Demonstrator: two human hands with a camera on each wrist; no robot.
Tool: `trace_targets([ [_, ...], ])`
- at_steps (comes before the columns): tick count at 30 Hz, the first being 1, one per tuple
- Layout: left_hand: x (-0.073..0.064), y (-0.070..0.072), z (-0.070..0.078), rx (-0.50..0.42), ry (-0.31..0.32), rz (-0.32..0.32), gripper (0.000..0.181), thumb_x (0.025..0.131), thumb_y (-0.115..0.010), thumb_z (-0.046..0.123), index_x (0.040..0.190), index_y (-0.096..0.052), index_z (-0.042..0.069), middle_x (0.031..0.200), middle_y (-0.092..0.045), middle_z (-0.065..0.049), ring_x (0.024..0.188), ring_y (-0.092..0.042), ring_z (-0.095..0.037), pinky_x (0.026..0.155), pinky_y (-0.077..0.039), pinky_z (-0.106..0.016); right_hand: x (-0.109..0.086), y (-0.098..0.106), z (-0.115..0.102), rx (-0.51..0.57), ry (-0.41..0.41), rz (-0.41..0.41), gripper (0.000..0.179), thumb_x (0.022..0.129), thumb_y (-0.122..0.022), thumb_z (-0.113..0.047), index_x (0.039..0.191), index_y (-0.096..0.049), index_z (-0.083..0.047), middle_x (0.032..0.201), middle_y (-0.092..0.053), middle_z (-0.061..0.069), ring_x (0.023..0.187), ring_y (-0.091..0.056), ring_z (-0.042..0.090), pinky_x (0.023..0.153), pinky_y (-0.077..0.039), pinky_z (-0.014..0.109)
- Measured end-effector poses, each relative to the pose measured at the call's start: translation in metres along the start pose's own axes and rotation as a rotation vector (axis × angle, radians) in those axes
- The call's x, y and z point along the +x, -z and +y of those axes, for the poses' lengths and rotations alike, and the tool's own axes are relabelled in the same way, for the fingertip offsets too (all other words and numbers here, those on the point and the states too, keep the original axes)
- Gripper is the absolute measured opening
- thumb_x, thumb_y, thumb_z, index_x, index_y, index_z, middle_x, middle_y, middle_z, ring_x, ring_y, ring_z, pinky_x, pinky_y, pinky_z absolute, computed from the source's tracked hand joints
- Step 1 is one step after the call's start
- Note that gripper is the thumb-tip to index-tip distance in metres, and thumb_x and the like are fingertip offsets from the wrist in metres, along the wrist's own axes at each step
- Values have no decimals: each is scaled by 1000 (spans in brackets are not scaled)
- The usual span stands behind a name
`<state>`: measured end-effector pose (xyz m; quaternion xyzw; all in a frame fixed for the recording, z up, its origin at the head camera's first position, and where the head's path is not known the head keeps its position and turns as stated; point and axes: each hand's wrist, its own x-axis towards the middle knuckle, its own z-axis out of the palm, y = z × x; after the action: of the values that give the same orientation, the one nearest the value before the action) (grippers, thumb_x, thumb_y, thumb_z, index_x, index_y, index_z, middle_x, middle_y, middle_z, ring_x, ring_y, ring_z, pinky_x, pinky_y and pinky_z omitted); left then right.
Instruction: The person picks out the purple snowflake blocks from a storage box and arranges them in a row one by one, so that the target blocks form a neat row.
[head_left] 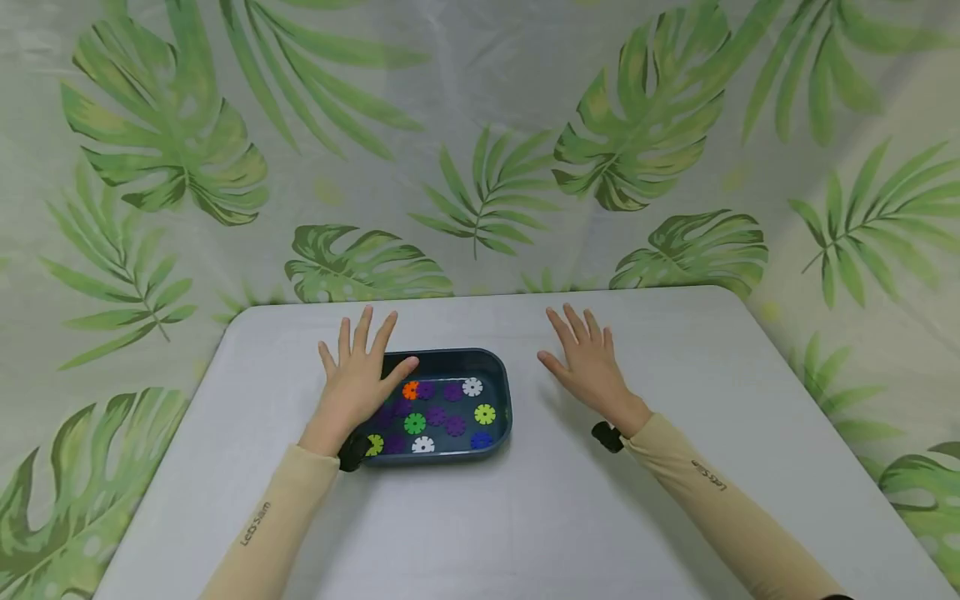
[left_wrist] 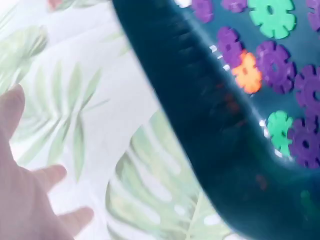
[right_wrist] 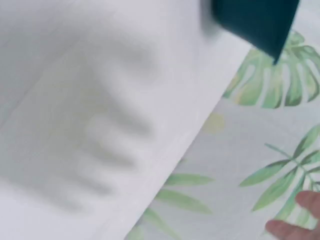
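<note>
A dark blue tray point(head_left: 495, 367) rests on the white table, left of centre. In it lie several flat notched plastic discs: a green disc point(head_left: 415, 423), an orange disc point(head_left: 410, 390), a yellow-green disc point(head_left: 485, 414), a white disc point(head_left: 423, 445), a blue disc point(head_left: 482, 440) and several purple ones. My left hand point(head_left: 351, 383), fingers spread and straight, is over the tray's left end and hides part of it. To the right of the tray, my right hand point(head_left: 588, 367) hovers above the table with its fingers extended, apart from everything. Neither hand holds anything.
The white table point(head_left: 570, 533) has rounded far corners. Behind it and at both sides hangs a pale cloth point(head_left: 510, 83) printed with green leaves. Dark wrist cameras are strapped at both wrists.
</note>
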<state>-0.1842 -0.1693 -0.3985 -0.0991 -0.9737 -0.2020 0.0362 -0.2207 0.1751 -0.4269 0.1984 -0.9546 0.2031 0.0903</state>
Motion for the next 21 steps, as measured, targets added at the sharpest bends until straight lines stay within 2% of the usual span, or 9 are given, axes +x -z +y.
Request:
trace_targets([
  [3,-11,14,-11,-209,-44,29,71,98,-44,52,155,-16,21,159,-2,-15,142,2,-41,104,-1,-69,6,1,-14,201,109,5,65,96,-59,-28,151,-28,-9,152,-28,18,138,-25,39,107,-23,57],
  [5,-19,21,-22,-407,-59,36,64,100,-46,42,154,-20,19,158,-9,-14,142,-8,-38,106,-11,-66,9,2,-26,388,150,-43,61,96,-60,-21,149,-32,-9,149,-35,16,132,-37,34,104,-33,50],
  [7,-26,24,-35,-630,-59,37,58,102,-47,32,153,-24,15,156,-17,-14,141,-18,-36,108,-19,-60,11,0,-39,581,146,-138,56,97,-58,-19,147,-36,-11,145,-41,14,125,-46,31,98,-41,46],
  [9,-33,22,-48,-850,-34,22,55,103,-45,25,152,-25,11,155,-22,-14,140,-23,-33,109,-22,-54,13,-4,-51,764,107,-257,51,98,-56,-17,146,-39,-11,141,-45,14,116,-53,32,93,-46,46],
  [12,-41,11,-66,-1105,16,-11,53,104,-41,17,152,-22,6,154,-22,-16,140,-23,-32,110,-21,-47,15,-14,-66,942,19,-427,47,98,-55,-16,143,-41,-8,138,-46,19,112,-54,39,91,-47,48],
  [15,-48,-3,-77,-1227,65,-51,54,104,-40,13,152,-18,4,156,-16,-16,142,-16,-31,112,-16,-46,17,-28,-78,992,-52,-538,45,98,-54,-12,139,-43,-1,134,-46,24,110,-55,42,89,-49,46],
  [21,-55,-27,-85,-1282,170,-101,58,102,-45,9,154,-18,11,160,-9,-7,144,-7,-29,113,-10,-48,21,-48,-96,902,-150,-630,39,95,-54,-4,132,-48,6,124,-50,24,96,-60,33,81,-53,42],
])
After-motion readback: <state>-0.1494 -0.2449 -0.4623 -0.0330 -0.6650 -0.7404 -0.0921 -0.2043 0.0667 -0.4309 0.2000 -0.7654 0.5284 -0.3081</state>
